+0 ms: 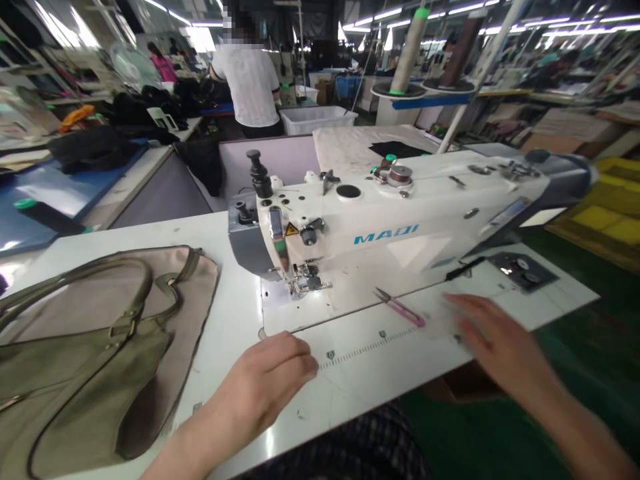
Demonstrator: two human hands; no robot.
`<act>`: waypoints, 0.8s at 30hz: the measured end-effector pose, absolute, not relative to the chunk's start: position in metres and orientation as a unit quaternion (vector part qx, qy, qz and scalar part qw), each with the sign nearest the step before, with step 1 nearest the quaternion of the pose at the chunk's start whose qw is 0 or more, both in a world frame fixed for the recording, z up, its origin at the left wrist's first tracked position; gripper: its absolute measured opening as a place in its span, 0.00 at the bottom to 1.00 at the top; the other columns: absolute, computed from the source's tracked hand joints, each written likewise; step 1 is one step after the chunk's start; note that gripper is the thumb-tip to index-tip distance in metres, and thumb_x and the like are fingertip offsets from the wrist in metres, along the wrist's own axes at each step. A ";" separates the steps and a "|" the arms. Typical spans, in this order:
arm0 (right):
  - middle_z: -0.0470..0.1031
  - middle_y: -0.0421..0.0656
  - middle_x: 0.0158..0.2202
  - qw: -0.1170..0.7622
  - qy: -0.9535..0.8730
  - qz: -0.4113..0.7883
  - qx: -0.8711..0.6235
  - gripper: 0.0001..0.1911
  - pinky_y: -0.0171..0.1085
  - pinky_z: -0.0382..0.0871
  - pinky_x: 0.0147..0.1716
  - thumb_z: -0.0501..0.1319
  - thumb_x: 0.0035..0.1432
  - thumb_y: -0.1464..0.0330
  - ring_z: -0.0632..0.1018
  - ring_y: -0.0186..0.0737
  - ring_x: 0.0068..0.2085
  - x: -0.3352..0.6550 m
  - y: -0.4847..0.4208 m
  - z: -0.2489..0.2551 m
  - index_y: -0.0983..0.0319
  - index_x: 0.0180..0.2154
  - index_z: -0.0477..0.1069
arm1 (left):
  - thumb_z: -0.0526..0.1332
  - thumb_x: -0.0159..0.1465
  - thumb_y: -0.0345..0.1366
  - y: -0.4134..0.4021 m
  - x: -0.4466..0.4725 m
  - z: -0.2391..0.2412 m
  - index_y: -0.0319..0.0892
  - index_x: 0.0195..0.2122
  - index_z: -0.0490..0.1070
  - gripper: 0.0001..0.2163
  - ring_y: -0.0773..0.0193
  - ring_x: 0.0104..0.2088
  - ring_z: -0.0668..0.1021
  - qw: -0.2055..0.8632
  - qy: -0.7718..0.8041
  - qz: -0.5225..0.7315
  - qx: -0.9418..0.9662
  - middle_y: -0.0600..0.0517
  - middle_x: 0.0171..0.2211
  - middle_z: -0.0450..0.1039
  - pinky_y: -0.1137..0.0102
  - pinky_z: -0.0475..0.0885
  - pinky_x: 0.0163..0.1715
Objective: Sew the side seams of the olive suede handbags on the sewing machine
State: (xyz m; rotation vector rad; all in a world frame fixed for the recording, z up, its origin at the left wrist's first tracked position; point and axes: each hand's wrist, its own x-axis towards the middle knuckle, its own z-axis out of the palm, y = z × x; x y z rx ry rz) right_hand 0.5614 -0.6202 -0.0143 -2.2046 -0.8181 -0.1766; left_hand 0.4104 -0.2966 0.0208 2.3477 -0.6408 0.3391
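My left hand (267, 383) rests on the white table (360, 360) in front of the sewing machine (400, 220), fingers curled under, nothing visible in it. My right hand (493, 340), blurred by motion, lies flat with fingers stretched out near the table's right front edge, just right of pink thread snips (403, 308). The needle and presser foot (303, 280) stand beyond my left hand. An olive and beige canvas bag (95, 353) with long straps lies flat at the left.
A black thread cone (45, 215) lies at the far left. Thread cones (411, 50) stand on a rack behind the machine. A person in a white shirt (250, 80) stands at the back by a white bin (317, 119). Yellow crates (607, 213) sit at the right.
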 end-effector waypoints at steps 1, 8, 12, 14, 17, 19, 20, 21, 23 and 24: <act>0.71 0.47 0.48 0.354 -0.324 -0.068 -0.875 0.13 0.48 0.68 0.48 0.58 0.65 0.61 0.73 0.49 0.48 0.565 -0.611 -0.022 0.57 0.49 0.71 | 0.53 0.67 0.25 -0.299 0.411 0.019 0.39 0.43 0.70 0.09 0.65 0.35 0.75 0.345 -0.229 0.125 0.902 0.47 0.36 0.72 0.71 0.72 0.35; 0.73 0.52 0.34 0.261 -0.344 -0.041 -0.901 0.16 0.49 0.69 0.40 0.48 0.65 0.67 0.74 0.52 0.38 0.579 -0.558 -0.049 0.64 0.39 0.73 | 0.56 0.66 0.25 -0.304 0.413 0.006 0.39 0.38 0.71 0.06 0.67 0.32 0.75 0.368 -0.121 0.181 0.904 0.50 0.32 0.72 0.75 0.72 0.32; 0.75 0.48 0.37 0.285 -0.346 -0.008 -0.894 0.15 0.41 0.71 0.37 0.45 0.67 0.68 0.76 0.45 0.37 0.560 -0.554 -0.023 0.61 0.42 0.70 | 0.57 0.65 0.26 -0.310 0.419 0.005 0.39 0.36 0.71 0.05 0.65 0.32 0.74 0.319 -0.113 0.206 0.918 0.50 0.30 0.72 0.70 0.69 0.33; 0.74 0.46 0.43 0.312 -0.362 0.060 -0.876 0.16 0.39 0.71 0.41 0.45 0.69 0.66 0.76 0.43 0.43 0.540 -0.547 -0.007 0.59 0.47 0.68 | 0.58 0.65 0.26 -0.315 0.422 0.005 0.40 0.35 0.72 0.04 0.64 0.32 0.73 0.297 -0.115 0.215 0.923 0.51 0.30 0.72 0.68 0.67 0.33; 0.74 0.45 0.43 0.337 -0.403 0.145 -0.838 0.16 0.40 0.70 0.43 0.45 0.70 0.65 0.76 0.42 0.42 0.513 -0.532 0.010 0.57 0.51 0.68 | 0.58 0.65 0.28 -0.320 0.422 0.007 0.41 0.36 0.73 0.05 0.64 0.31 0.72 0.275 -0.113 0.218 0.929 0.51 0.31 0.72 0.68 0.64 0.32; 0.74 0.43 0.39 0.340 -0.415 0.164 -0.828 0.14 0.39 0.70 0.40 0.49 0.68 0.65 0.76 0.41 0.38 0.502 -0.521 0.013 0.57 0.48 0.70 | 0.58 0.65 0.28 -0.321 0.421 0.008 0.41 0.36 0.73 0.05 0.65 0.31 0.72 0.267 -0.111 0.223 0.931 0.52 0.30 0.72 0.68 0.62 0.31; 0.74 0.43 0.38 0.342 -0.413 0.167 -0.827 0.12 0.38 0.69 0.38 0.52 0.67 0.65 0.76 0.40 0.36 0.499 -0.516 0.013 0.57 0.46 0.71 | 0.58 0.65 0.28 -0.322 0.421 0.009 0.41 0.36 0.73 0.05 0.65 0.31 0.72 0.263 -0.112 0.226 0.931 0.52 0.30 0.72 0.68 0.62 0.31; 0.74 0.42 0.37 0.345 -0.409 0.166 -0.829 0.10 0.37 0.69 0.36 0.54 0.65 0.65 0.76 0.39 0.35 0.497 -0.512 0.012 0.58 0.44 0.72 | 0.58 0.65 0.28 -0.322 0.420 0.010 0.41 0.36 0.73 0.05 0.65 0.30 0.71 0.259 -0.114 0.230 0.931 0.52 0.30 0.72 0.68 0.61 0.31; 0.74 0.41 0.35 0.344 -0.404 0.160 -0.832 0.07 0.36 0.67 0.34 0.56 0.64 0.66 0.75 0.38 0.34 0.496 -0.507 0.008 0.59 0.40 0.71 | 0.57 0.65 0.28 -0.322 0.419 0.011 0.41 0.36 0.73 0.05 0.65 0.30 0.71 0.252 -0.119 0.237 0.931 0.52 0.30 0.72 0.68 0.60 0.30; 0.74 0.41 0.34 0.337 -0.406 0.159 -0.835 0.06 0.35 0.66 0.33 0.56 0.64 0.66 0.75 0.38 0.33 0.496 -0.506 0.005 0.59 0.38 0.71 | 0.57 0.65 0.27 -0.322 0.419 0.012 0.41 0.36 0.73 0.05 0.65 0.30 0.70 0.247 -0.122 0.239 0.931 0.52 0.30 0.72 0.68 0.60 0.30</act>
